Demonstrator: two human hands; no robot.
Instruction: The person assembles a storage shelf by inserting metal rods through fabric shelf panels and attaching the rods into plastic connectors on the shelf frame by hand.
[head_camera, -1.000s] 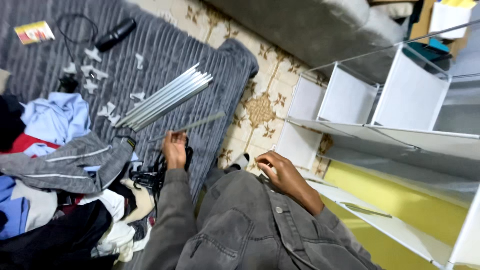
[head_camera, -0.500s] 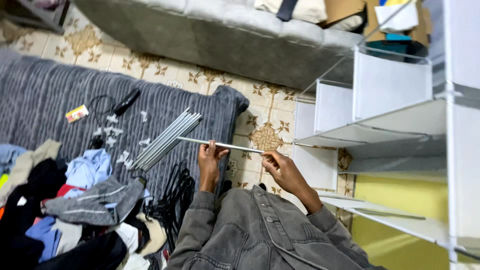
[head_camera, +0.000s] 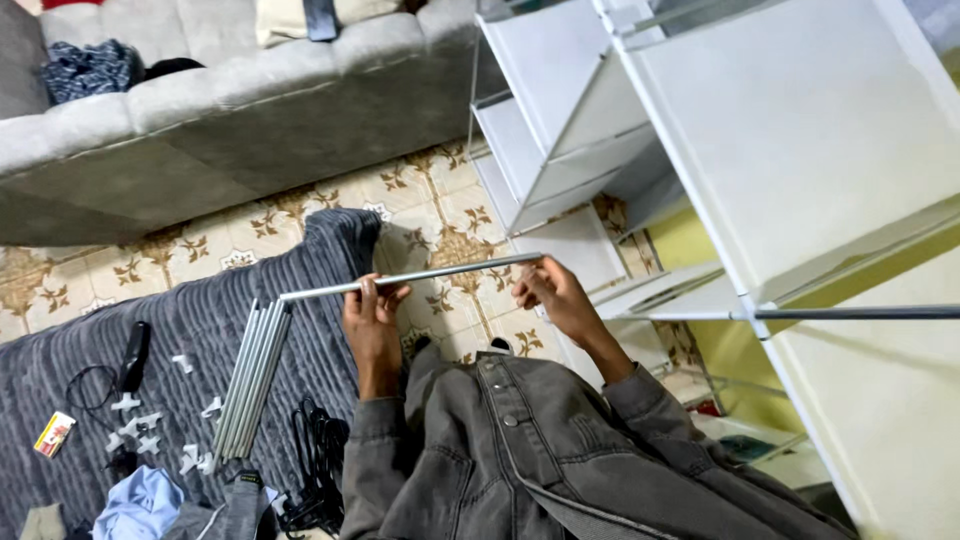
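Note:
Both my hands hold one thin grey metal rod level above the floor. My left hand grips it near its left part, and my right hand holds its right end. Grey jacket sleeves cover both my arms. A bundle of several more metal rods lies on the grey ribbed blanket just left of my left hand. Small white plastic connectors are scattered on the blanket beside the bundle.
A white fabric shelf unit on a metal frame fills the right side. A grey sofa runs along the back. Patterned floor tiles lie between. Black hangers, a black tool, a cable and clothes lie on the blanket.
My left hand picked a rod off the blanket and my right hand joined it. Both now hold it raised, and my view has swung up toward the sofa and shelf unit.

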